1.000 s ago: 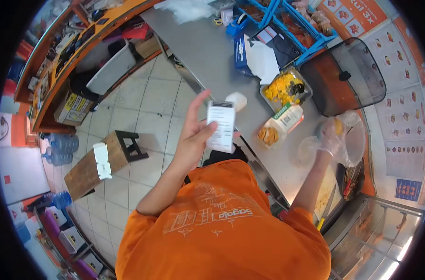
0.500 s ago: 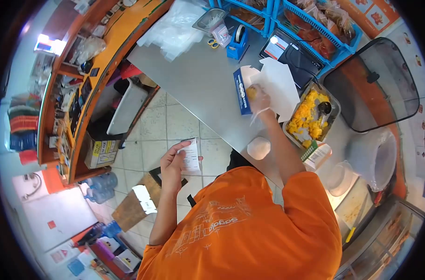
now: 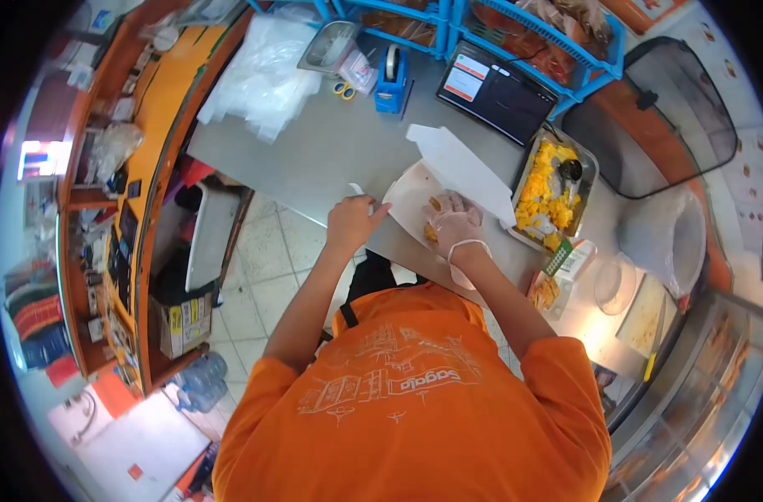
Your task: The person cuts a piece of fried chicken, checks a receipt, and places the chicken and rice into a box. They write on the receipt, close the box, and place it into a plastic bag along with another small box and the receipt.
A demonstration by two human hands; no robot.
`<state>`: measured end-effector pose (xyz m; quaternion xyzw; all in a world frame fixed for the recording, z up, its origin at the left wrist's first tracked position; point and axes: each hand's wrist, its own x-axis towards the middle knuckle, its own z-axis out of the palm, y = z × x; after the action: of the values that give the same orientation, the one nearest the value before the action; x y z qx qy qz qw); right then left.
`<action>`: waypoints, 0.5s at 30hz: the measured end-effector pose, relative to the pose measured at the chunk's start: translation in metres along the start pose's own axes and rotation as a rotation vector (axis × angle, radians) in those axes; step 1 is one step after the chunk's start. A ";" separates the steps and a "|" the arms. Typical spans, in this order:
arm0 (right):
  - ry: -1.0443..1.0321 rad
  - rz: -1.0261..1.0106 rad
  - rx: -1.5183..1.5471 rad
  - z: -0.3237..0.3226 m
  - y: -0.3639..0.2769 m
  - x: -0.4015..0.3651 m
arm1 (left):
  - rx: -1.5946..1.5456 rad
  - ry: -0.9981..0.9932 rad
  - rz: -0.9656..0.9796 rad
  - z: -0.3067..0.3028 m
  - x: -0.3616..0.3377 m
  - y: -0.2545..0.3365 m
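Observation:
An open white cardboard food box [image 3: 408,191] lies on the metal counter, its lid [image 3: 463,170] folded back to the right. My right hand [image 3: 457,221], in a clear plastic glove, is inside the box. Its fingers curl over a browned piece of food [image 3: 431,233], partly hidden beneath them. At the left edge of the box is my bare left hand [image 3: 352,224], closed, with a paper slip [image 3: 356,189] partly showing beyond its fingers. Right of the lid, a metal tray [image 3: 595,171] holds yellow food chunks [image 3: 542,180] and a black utensil [image 3: 570,170].
A tablet [image 3: 497,90], blue tape dispenser [image 3: 391,81], scissors [image 3: 344,89] and plastic bags [image 3: 260,71] lie along the far side. Blue racks [image 3: 557,46] stand behind. At right are a small food carton [image 3: 557,276], a knife [image 3: 652,356] and a mesh cover [image 3: 662,117].
My left hand has moved up and right from over the floor to the box's edge. The box now sits turned and nearer, with my right hand lower in it. The view has shifted.

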<state>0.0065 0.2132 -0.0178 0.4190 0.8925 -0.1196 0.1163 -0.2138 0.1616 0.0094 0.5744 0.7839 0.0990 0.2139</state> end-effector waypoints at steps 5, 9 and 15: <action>0.174 0.098 0.028 -0.021 0.002 -0.016 | 0.115 -0.092 0.215 0.012 0.037 0.006; 0.188 0.300 0.264 -0.035 0.005 -0.017 | 0.061 -0.069 0.364 0.018 0.067 0.009; 0.378 0.558 0.489 -0.026 -0.001 -0.002 | 0.023 -0.092 0.525 0.042 0.099 0.008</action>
<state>0.0041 0.2197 0.0078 0.6747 0.6957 -0.2129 -0.1243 -0.2129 0.2531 -0.0470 0.7645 0.5985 0.1160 0.2095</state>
